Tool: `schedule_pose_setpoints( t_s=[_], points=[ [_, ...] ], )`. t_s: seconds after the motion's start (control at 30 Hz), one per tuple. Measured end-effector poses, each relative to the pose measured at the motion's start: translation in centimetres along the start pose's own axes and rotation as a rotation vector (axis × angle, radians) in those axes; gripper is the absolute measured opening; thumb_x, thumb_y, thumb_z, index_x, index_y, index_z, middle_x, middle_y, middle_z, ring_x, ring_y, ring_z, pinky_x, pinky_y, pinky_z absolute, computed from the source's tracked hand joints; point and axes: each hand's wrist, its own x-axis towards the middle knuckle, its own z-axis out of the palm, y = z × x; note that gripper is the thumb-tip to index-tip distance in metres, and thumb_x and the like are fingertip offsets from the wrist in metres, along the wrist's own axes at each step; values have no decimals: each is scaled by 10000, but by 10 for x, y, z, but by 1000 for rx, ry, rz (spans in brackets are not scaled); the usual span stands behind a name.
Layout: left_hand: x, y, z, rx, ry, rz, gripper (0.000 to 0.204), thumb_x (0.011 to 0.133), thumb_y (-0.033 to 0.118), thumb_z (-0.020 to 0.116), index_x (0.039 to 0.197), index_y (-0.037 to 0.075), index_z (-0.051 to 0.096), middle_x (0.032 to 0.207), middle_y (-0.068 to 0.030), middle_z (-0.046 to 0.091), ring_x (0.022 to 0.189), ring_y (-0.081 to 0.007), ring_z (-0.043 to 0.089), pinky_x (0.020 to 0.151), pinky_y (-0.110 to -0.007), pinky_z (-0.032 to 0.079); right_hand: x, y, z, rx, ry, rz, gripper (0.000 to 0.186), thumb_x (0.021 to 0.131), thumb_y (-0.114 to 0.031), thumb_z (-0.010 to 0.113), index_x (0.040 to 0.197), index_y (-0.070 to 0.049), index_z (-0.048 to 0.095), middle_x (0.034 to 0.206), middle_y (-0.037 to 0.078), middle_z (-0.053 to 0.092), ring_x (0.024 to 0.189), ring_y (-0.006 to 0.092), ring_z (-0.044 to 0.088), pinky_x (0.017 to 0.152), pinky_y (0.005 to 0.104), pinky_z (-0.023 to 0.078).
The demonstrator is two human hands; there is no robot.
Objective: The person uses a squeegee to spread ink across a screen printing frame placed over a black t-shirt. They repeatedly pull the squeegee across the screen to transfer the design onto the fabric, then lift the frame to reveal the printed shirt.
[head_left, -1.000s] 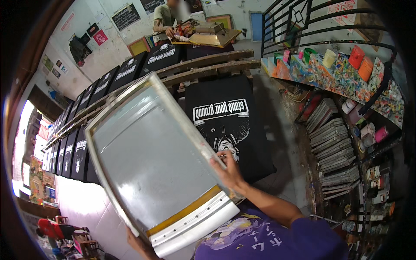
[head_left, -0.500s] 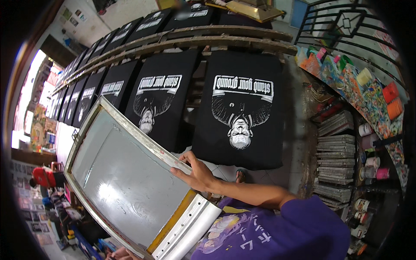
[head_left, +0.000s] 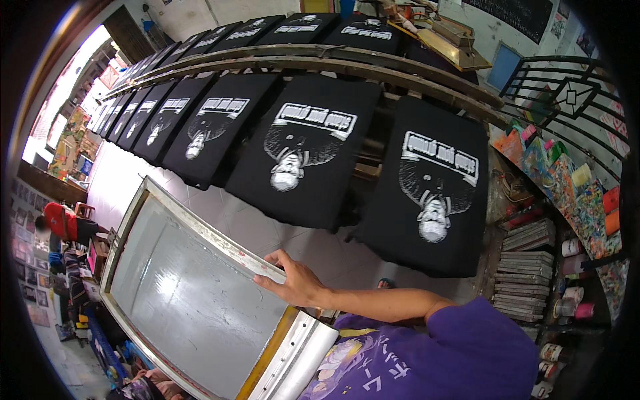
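My right hand [head_left: 297,283] grips the upper right rim of a silk-screen printing frame [head_left: 215,232], thumb over the grey mesh side and fingers bent at the outer edge. The frame is tilted in front of me, its grey mesh [head_left: 200,293] shiny with a bright reflection. Across its near end lies a squeegee [head_left: 293,353] with an amber blade and a silver handle. My left hand cannot be made out. Beyond the frame, black T-shirts [head_left: 310,180] with white portrait-and-banner prints lie flat in a row.
Wooden rails [head_left: 280,61] run between two rows of shirts. At the right stand stacked frames [head_left: 523,287], paint jars [head_left: 565,307] and a paint-splattered bench [head_left: 580,207]. A black metal grille [head_left: 567,100] is behind. A person in red [head_left: 60,223] is at the far left.
My view has swung left and away from the shirts, which now sit further right, with more floor showing. The frame has come along with my right hand still on its rim.
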Motion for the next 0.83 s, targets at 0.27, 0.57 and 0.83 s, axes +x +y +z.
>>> schedule_pose_setpoints(
  t_s=[0.27,0.57,0.83],
  points=[
    [130,-8,0,232,115,280,508,1025,195,686,1451,-49,558,1072,-344,722,875,-429,719,730,-499,563,92,-39,139,89,-3,-42,641,990,-547,692,1326,-3,647,1088,177,749,1001,264,728,893,368,563],
    [294,-2,16,-711,85,-249,575,1094,483,528,1200,-45,729,993,-98,707,886,-201,687,748,-355,562,193,-37,259,152,178,-28,518,957,-486,761,1187,-30,677,975,138,735,881,189,682,794,360,539],
    [422,3,84,-515,84,-157,520,1076,429,591,1174,-55,754,989,-101,720,947,-160,675,901,-318,521,340,-38,305,172,285,-47,386,996,-362,745,1097,5,678,906,112,729,790,131,646,707,306,512]
  ],
)
